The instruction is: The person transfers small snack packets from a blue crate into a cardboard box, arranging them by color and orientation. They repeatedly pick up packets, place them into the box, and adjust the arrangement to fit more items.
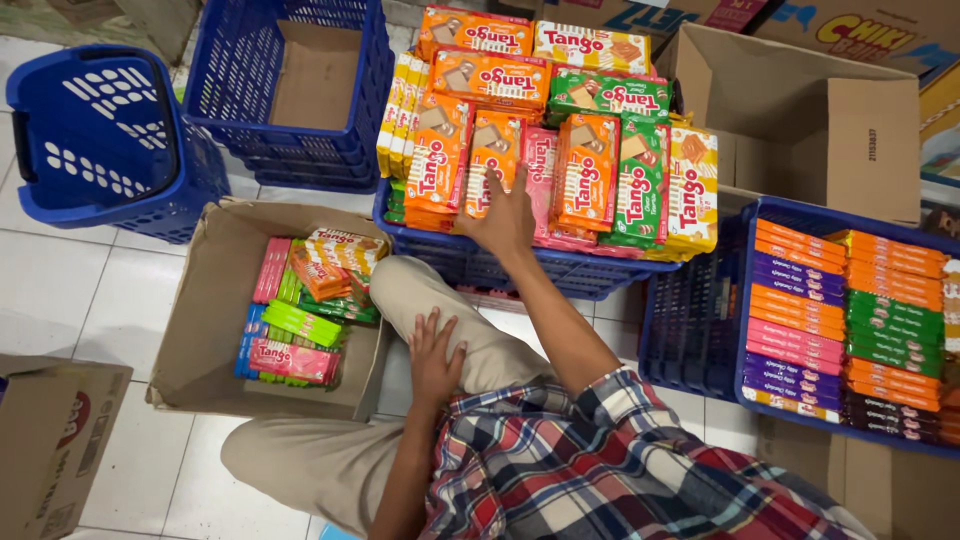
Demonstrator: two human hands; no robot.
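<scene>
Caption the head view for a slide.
Right hand reaches wafer packs in blue crate; left hand rests on knee.

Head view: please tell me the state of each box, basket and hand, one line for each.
Left hand: empty, flat on the knee.
Right hand: open, touching the wafer packs.
Middle basket: piled high with packs.
Floor box: open, partly filled.
Back box: open, seems empty.
Right basket: full of flat packs.
Round basket: empty.
</scene>
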